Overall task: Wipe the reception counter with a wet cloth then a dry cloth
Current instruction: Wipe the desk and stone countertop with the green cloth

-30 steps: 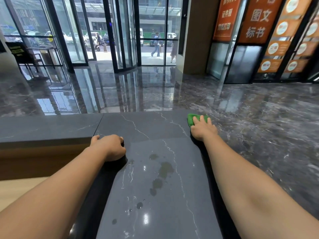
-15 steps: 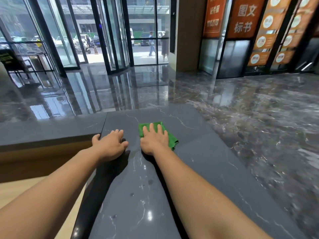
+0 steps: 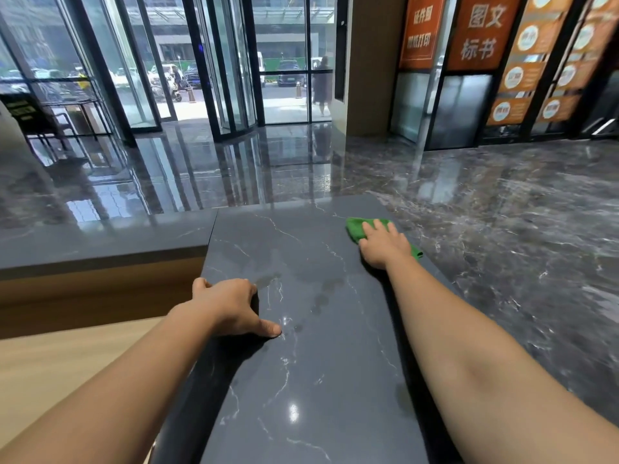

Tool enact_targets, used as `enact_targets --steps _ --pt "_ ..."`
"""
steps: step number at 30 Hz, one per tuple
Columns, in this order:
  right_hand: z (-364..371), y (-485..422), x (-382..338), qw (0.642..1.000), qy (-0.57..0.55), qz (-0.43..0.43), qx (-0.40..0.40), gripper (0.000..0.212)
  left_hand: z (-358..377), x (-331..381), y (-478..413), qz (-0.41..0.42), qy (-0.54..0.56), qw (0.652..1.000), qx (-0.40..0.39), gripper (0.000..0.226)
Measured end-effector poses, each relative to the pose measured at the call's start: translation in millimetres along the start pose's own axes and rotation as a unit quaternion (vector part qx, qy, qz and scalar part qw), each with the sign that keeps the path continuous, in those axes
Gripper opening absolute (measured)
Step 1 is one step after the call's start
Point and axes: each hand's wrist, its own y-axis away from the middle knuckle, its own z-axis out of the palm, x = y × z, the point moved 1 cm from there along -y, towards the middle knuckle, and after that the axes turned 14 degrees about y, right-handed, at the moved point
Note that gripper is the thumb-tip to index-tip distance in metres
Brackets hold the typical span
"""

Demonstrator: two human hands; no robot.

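The right hand [image 3: 385,246] lies flat on a green cloth [image 3: 355,228] at the far right corner of the dark, white-veined reception counter [image 3: 318,380]. Its fingers [image 3: 378,226] are straight and slightly spread, pressing the cloth down rather than gripping it. The cloth is crumpled. It shows beyond the fingertips and again as a small corner by the wrist, right at the counter's right edge.

The left hand [image 3: 231,306] rests on the counter's left side, close to the inner edge and nearer the person than the cloth. Its fingers are bent under, with their tips hidden, and it holds nothing. The thumb [image 3: 269,328] is stretched out with its tip on the stone. Dull damp patches [image 3: 321,296] mark the counter between the two hands.
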Motion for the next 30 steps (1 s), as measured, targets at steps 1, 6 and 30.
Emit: enact_targets --steps 1,6,30 --pt "1 0 12 1.000 -0.002 0.015 -0.003 0.057 1 -1 1 0.002 0.003 1.000 0.003 0.090" --pt "2 7 34 0.997 -0.015 0.070 -0.011 0.057 1 -4 4 0.011 0.022 1.000 0.004 0.092" --pt "8 96 -60 0.997 -0.012 -0.082 -0.005 0.058 6 -11 3 0.012 0.118 0.993 -0.005 0.118"
